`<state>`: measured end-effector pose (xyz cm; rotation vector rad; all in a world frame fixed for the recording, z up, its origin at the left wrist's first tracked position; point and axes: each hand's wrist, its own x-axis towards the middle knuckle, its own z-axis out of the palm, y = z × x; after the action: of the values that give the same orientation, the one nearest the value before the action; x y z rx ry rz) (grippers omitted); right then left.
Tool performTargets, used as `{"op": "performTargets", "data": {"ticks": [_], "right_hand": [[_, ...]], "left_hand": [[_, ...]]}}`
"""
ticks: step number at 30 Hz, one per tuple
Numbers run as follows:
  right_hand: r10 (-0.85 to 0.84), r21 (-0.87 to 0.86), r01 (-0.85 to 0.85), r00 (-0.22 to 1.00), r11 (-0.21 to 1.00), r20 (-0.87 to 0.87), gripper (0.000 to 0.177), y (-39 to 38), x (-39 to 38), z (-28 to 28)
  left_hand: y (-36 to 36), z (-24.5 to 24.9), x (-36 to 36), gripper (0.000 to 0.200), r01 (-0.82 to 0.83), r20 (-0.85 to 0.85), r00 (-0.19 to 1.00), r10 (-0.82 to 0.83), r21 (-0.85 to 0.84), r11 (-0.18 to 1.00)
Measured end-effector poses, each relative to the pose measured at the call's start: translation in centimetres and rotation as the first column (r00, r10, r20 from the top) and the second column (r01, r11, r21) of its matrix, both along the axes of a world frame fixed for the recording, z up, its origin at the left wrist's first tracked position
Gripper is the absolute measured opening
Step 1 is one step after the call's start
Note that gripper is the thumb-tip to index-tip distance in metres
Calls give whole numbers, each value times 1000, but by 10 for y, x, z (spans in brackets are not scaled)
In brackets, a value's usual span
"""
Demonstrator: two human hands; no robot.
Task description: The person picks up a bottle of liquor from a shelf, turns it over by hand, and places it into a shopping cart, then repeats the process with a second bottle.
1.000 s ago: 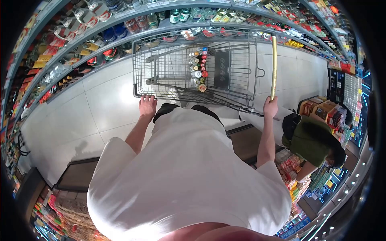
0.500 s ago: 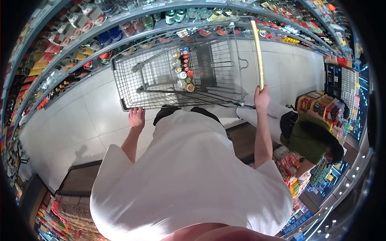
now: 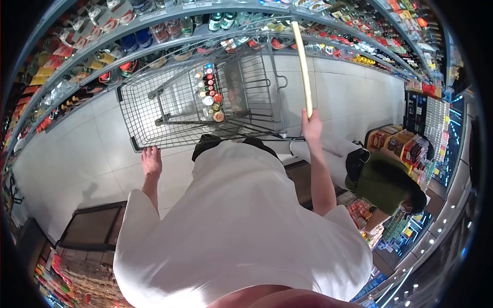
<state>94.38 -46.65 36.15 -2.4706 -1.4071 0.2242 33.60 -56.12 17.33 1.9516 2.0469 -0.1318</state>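
A grey wire shopping cart (image 3: 174, 134) stands sideways in front of me. Bottles (image 3: 209, 97) with red, white, blue and gold caps stand in a cluster in its basket. My right hand (image 3: 311, 126) is wrapped round the near end of the cart's long yellow handle bar (image 3: 303, 66). At the basket's near left corner, my left hand (image 3: 151, 160) has its fingers bent over the rim. A dark folded panel (image 3: 233, 87), perhaps the child seat, lies between the bottles and the handle.
Shelves (image 3: 169, 43) packed with bottles curve along the far side, close to the cart. At right, a person in a green top (image 3: 385, 177) bends beside boxed goods (image 3: 398, 141). Brown display stands (image 3: 92, 226) are behind me. Pale tiles (image 3: 77, 159) cover the floor.
The cart, its bottles and both my hands have shifted left in view. Both hands keep their places on the cart. The person in green also appears a little further left.
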Motion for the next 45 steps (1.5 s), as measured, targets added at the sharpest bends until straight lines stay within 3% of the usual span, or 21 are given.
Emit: {"op": "performTargets", "data": {"ticks": [2,3,5,7,8,11,12,15,18,20,22,24,27,28,30,31,32,34,35,38,45], "right_hand": [[32,-22,-33,998,999,-51,42,5,-10,-4],[29,-16,-30,998,999,-52,42,8,-14,-5],[22,-47,-40,945,998,-328,41,15,-19,-1],[27,-65,-76,828,995,-561,37,20,-12,-1],[30,-59,-77,822,995,-568,37,23,-10,-9],[-1,-80,-125,535,989,-845,33,32,-12,-26],[2,-79,-133,522,988,-853,33,36,-18,-25],[-98,-178,-208,347,962,-933,30,68,-57,-34],[-186,-170,-351,-11,921,-982,26,104,-110,-79],[-263,-229,-395,-34,889,-964,27,132,-148,-97],[-223,-144,-461,-122,876,-967,30,134,-153,-104],[-149,-118,-534,-16,837,-989,31,138,-169,-111],[50,-90,-722,169,687,-984,42,147,-176,-111],[133,-73,-778,197,623,-971,48,154,-177,-112],[222,-79,-877,206,474,-953,48,158,-193,-145],[182,19,-891,72,453,-981,38,153,-200,-171],[230,220,-843,-118,491,-966,27,149,-186,-150],[228,9,-981,36,195,-973,22,161,-185,-150],[170,56,-978,-22,200,-985,28,163,-178,-166],[10,-90,-962,96,259,-995,48,183,-140,-161],[-185,-236,-836,164,495,-969,51,244,-40,-184]], "left_hand": [[0,-10,-11,30,9,-72,997,-4,60,998],[2,-11,-16,34,-20,-94,995,18,-19,1000],[0,-14,-18,34,-42,-125,991,41,-3,999],[0,-12,-11,39,-127,-182,977,109,-94,987],[2,-12,-10,39,-128,-190,976,110,-88,988],[7,-24,-9,50,-320,-301,911,281,-87,943],[10,-30,-8,50,-328,-315,905,287,-83,941],[61,-24,2,67,-644,-58,762,645,48,764],[131,-35,11,67,-605,218,796,564,300,738],[192,-1,49,64,-551,433,818,379,400,732],[231,84,147,53,-609,728,612,309,184,772],[262,125,211,52,-450,820,548,163,126,884],[296,135,292,70,-312,665,724,183,79,947],[306,137,310,79,-257,513,840,176,91,962],[311,104,314,84,-264,356,923,146,310,913],[310,92,310,82,-257,292,943,160,337,906],[306,87,309,77,-290,266,942,204,341,894],[297,80,297,73,-326,238,935,262,296,898],[293,80,295,74,-322,202,942,268,322,890],[288,83,291,71,-335,170,941,292,362,870],[280,82,269,68,-358,166,933,318,354,864]]}}
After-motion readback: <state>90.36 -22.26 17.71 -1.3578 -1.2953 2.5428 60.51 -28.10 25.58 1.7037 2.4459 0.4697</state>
